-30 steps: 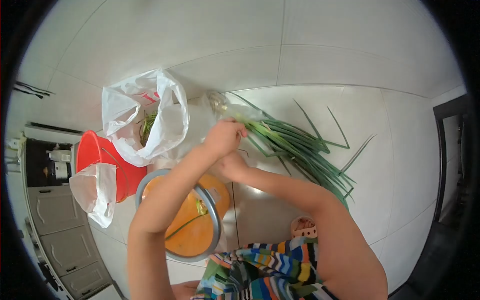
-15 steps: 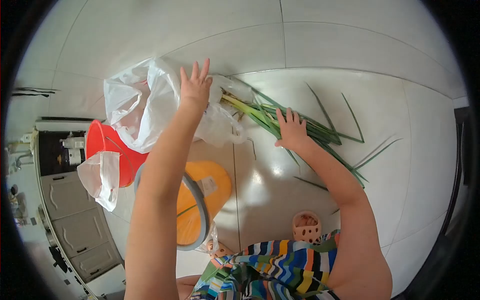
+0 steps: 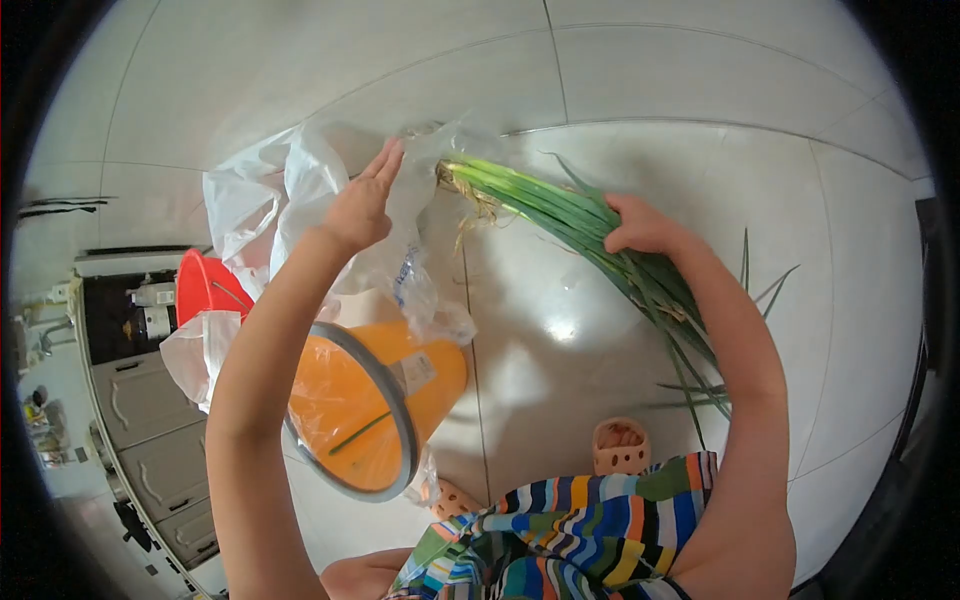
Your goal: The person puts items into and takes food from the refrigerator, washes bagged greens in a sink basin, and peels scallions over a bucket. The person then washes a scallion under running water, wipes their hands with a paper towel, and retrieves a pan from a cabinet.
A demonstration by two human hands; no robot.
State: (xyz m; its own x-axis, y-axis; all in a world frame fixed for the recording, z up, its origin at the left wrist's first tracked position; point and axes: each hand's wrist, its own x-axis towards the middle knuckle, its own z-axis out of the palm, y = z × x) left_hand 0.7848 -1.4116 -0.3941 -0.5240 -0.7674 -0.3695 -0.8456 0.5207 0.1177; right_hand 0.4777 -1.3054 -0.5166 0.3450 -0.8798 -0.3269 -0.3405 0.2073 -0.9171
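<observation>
A bunch of long green onions [image 3: 560, 215] slants across the floor, its rooted pale ends at the upper left and its leaves at the lower right. My right hand [image 3: 640, 225] grips the bunch around its green middle. My left hand [image 3: 365, 205] is open, fingers stretched out and holding nothing, at the edge of a clear plastic bag [image 3: 410, 270] with blue print. The clear bag lies between that hand and the root ends. Beside my left hand, on its left, stands a crumpled white plastic bag [image 3: 240, 215].
An orange bin [image 3: 430, 370] with a grey rim and a green leaf inside stands below the bags. Behind my left forearm are a red bucket [image 3: 205, 285] and a small plastic bag [image 3: 190, 350]. Grey cabinets [image 3: 150, 405] line the far left. My sandalled feet are near the bottom.
My right hand has gone from lying open over the leaves to gripping the bunch, which is lifted and gathered. My left hand has moved slightly down and left. The clear bag is more spread out.
</observation>
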